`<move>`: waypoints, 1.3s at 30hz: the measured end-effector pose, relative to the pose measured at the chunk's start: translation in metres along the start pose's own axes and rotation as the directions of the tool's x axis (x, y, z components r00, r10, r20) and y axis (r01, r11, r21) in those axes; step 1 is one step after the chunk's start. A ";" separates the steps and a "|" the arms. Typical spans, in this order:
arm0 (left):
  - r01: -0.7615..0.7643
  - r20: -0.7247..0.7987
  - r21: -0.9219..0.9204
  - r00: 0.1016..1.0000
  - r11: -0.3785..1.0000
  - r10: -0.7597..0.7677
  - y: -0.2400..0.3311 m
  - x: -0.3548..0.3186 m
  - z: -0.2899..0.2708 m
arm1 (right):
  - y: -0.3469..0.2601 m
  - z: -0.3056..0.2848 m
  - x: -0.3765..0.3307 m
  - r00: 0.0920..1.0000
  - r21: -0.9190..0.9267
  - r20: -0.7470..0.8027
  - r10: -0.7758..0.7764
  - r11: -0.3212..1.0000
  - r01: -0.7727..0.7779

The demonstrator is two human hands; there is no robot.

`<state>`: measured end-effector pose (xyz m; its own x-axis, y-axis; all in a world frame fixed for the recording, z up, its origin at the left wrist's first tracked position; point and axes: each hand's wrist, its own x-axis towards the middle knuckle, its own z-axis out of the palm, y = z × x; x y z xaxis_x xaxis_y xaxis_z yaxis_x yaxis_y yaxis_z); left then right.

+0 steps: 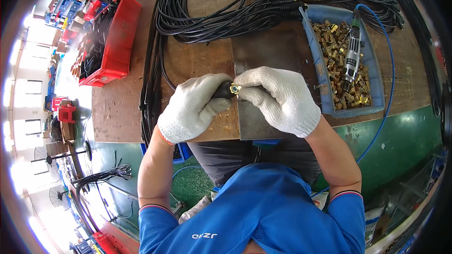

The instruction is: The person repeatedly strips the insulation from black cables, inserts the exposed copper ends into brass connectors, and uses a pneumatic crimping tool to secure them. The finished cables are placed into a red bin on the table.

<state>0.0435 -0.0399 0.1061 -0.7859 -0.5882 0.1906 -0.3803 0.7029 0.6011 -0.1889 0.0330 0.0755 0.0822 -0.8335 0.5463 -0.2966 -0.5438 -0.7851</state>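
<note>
Both hands wear white knit gloves and meet over the near edge of a wooden bench [122, 108]. My left hand [195, 108] grips the black end of a cable [223, 90]. My right hand [280, 99] pinches a small brass fitting [235, 88] against that cable end. The hands touch each other above a grey metal plate [266, 51] lying on the bench.
A big bundle of black cables [226, 14] loops across the bench's far side and hangs down its left edge. A blue tray [325, 66] at right holds several brass fittings and a grey power tool [352, 51] on a blue hose. A red bin [115, 42] sits at left.
</note>
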 end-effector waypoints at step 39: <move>-0.209 -0.396 -0.227 0.912 0.951 0.106 -0.113 0.132 0.083 | 0.115 0.036 0.071 0.812 0.539 -0.139 0.567 0.731 -0.418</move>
<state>-0.0578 -0.1632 -0.0012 -0.5640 -0.6205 0.5449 -0.0866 0.7007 0.7082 -0.1827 -0.0918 0.0135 -0.2334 -0.9716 0.0390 0.2620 -0.1015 -0.9597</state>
